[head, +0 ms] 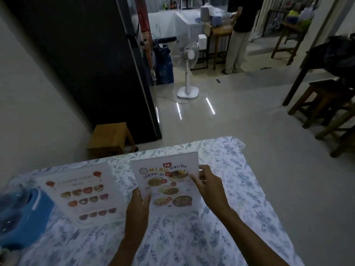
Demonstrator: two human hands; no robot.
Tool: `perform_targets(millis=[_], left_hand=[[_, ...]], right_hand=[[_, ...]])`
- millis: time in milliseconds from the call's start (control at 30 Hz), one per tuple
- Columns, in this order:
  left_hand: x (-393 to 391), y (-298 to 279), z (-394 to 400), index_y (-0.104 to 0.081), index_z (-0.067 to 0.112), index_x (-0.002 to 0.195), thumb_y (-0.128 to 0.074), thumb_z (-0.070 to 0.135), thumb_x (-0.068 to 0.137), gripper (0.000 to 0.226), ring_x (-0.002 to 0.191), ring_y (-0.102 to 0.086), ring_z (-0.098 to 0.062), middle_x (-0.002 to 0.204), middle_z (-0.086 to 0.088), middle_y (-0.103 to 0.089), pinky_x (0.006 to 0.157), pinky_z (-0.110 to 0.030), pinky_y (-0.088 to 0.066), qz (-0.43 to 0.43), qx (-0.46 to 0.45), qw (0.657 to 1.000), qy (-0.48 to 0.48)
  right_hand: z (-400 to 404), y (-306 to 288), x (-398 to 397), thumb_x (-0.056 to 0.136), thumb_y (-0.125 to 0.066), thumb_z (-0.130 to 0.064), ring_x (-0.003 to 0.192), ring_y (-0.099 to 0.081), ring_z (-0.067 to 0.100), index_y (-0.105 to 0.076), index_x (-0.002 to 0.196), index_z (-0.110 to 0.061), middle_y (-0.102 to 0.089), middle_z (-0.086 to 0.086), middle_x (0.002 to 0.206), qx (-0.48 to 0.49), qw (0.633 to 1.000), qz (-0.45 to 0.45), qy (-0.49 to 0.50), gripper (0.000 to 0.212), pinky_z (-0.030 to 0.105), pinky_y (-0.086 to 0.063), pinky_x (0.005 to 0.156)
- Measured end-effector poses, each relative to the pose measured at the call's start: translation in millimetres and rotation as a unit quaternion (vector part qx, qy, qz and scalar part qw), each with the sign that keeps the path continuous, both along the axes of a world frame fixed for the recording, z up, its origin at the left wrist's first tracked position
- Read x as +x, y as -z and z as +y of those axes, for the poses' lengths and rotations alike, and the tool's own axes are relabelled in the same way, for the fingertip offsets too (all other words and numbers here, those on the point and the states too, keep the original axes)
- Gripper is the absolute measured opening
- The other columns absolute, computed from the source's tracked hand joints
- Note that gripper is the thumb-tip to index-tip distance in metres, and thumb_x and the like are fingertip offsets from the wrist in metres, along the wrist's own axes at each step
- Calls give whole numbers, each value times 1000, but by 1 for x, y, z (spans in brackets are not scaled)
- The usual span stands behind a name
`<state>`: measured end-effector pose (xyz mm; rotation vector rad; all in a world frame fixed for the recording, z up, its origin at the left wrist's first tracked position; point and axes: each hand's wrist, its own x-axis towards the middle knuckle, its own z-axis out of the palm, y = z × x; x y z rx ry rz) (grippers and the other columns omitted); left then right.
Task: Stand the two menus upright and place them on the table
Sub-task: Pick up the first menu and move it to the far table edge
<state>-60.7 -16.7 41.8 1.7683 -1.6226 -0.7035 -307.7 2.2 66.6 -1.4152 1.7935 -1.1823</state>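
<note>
Both hands (pixel 137 208) grip a glossy, food-pictured menu (pixel 167 179).

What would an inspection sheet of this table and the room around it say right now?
Surface: table under a floral cloth.
Job's things: Thai menu held in both hands, its lower edge low over the cloth; Chinese menu beside it to the left, not held.
Clutter: blue appliance at the table's left edge.
Hands: left hand grips the Thai menu's lower left edge; right hand grips its right edge.
Cables: fan cord lies on the floor.
Surroundings: white fan, wooden stool, person standing far off.
</note>
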Motion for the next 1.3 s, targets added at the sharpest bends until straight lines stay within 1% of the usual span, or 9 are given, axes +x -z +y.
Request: perform_targets(millis=[267, 367, 467, 600, 700, 900, 1000, 1167, 1300], left_hand=[[2, 12, 2, -45, 15, 93, -57, 29, 96, 18, 63, -56, -20, 71, 3, -52, 49, -25, -40, -20, 34, 999, 6], [5, 20, 1, -47, 13, 105, -58, 26, 96, 19, 85, -64, -21, 97, -1, -64, 68, -40, -56, -24, 73, 997, 10], [8, 27, 1, -46, 15, 106, -59, 27, 96, 21, 89, -68, -27, 101, -11, -67, 74, -46, -59, -34, 101, 994, 23], [5, 26, -9, -45, 16, 105, -61, 26, 94, 22, 91, -68, -26, 104, -11, -68, 77, -44, -59, -33, 112, 992, 57], [-14, 15, -27, -46, 19, 104, -62, 24, 94, 20, 98, -68, -21, 111, -7, -68, 78, -36, -60, -27, 87, 989, 121], [-84, 4, -78, -49, 17, 109, -62, 27, 95, 22, 96, -68, -19, 111, -7, -68, 71, -37, -60, 4, 34, 980, 194], [-122, 1, -103, -48, 15, 110, -61, 26, 95, 23, 90, -66, -16, 110, -8, -69, 64, -25, -54, 17, 11, 977, 211], [-176, -8, -142, -47, 5, 105, -62, 23, 94, 26, 83, -65, -30, 95, -17, -66, 53, -14, -36, 2, -14, 980, 200], [-204, -13, -165, -41, 11, 93, -63, 21, 94, 25, 69, -54, -20, 83, -10, -59, 44, -10, -32, -6, -43, 982, 186]], right_hand=[[20, 67, 4, 97, -62, -37, 70, -64, 6, -55, 85, -25, -67, -6, 80, 87, 995, 42, -32, 18, 31, -56, 60], [31, 97, 3, 100, -57, -25, 70, -62, 12, -53, 79, -22, -62, -4, 78, 150, 984, 82, -57, 22, 24, -49, 60], [37, 111, 0, 101, -54, -21, 63, -55, 11, -48, 75, -17, -59, -1, 73, 152, 983, 95, -51, 27, 20, -37, 55], [32, 113, -11, 99, -55, -25, 72, -63, 14, -56, 80, -14, -65, -1, 78, 156, 983, 86, -53, 22, 36, -53, 66], [24, 108, -34, 99, -57, -28, 86, -69, 11, -65, 96, -13, -73, -1, 95, 148, 985, 79, -32, 18, 36, -60, 75], [-9, 80, -106, 96, -63, -17, 78, -69, 15, -63, 88, -7, -72, 2, 84, 123, 978, 165, 43, 13, 33, -58, 70], [-34, 62, -143, 92, -68, -10, 70, -67, 22, -58, 78, -6, -69, 5, 75, 115, 968, 213, 67, 17, 34, -53, 63], [-75, 38, -196, 94, -66, -11, 75, -67, 21, -57, 82, -10, -68, 2, 80, 96, 968, 226, 53, 15, 27, -45, 65], [-109, 39, -229, 96, -64, -17, 84, -70, 27, -63, 93, -3, -75, 11, 93, 90, 967, 236, 45, 14, 33, -54, 70]])
